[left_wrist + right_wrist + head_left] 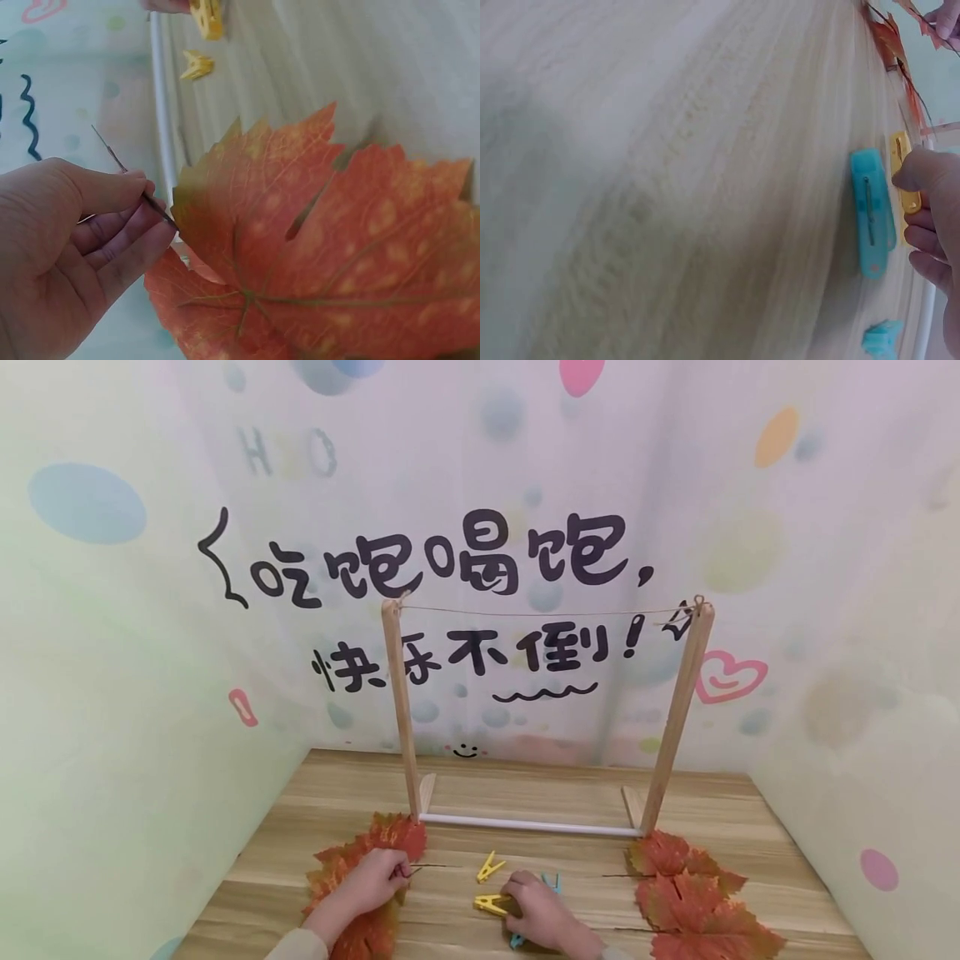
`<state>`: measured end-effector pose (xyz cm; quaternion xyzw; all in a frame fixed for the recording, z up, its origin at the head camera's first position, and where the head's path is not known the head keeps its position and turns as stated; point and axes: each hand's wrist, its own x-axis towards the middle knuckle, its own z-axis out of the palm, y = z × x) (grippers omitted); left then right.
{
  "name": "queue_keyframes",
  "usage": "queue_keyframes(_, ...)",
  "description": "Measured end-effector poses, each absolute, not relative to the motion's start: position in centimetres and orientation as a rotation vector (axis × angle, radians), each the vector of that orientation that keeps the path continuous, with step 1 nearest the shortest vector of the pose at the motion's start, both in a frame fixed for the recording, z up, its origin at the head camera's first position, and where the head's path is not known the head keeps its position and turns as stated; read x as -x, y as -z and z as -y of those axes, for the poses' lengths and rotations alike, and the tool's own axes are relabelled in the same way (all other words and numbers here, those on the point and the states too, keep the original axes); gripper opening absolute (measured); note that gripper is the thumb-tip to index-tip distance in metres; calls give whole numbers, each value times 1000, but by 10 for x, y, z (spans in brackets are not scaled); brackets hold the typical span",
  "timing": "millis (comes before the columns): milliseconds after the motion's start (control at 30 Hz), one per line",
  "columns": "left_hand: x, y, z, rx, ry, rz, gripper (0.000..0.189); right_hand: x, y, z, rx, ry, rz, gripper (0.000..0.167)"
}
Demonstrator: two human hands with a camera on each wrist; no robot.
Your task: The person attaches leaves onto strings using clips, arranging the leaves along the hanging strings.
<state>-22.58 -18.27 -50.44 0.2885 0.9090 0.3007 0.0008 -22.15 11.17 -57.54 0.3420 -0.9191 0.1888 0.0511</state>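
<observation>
My left hand (375,881) pinches the thin dark stem (154,202) of an orange-red artificial maple leaf (330,255) between thumb and fingertips. In the head view that hand is over the left pile of leaves (367,935). Near the middle of the table, my right hand (542,912) grips a yellow clothespin (906,172) between thumb and fingers. Just beyond it lies another yellow clothespin (489,867). A blue clothespin (868,214) lies beside the right hand, and a second blue clothespin (881,339) is close by.
A wooden frame (678,718) stands behind the hands, with a thin string (525,613) tied between its post tops and a white bar (532,825) low across it. More maple leaves (697,910) lie at right. A printed backdrop (480,460) encloses the table.
</observation>
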Motion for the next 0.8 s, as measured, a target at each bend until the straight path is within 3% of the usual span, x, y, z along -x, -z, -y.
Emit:
queue_keyframes(267, 236, 482, 183, -859, -1046, -2841, 11, 221, 560, -118, -1168, -554, 2688, 28)
queue_keyframes(800, 251, 438, 174, -642, -1173, -2872, 5, 227, 536, -130, -1176, -524, 2637, 28)
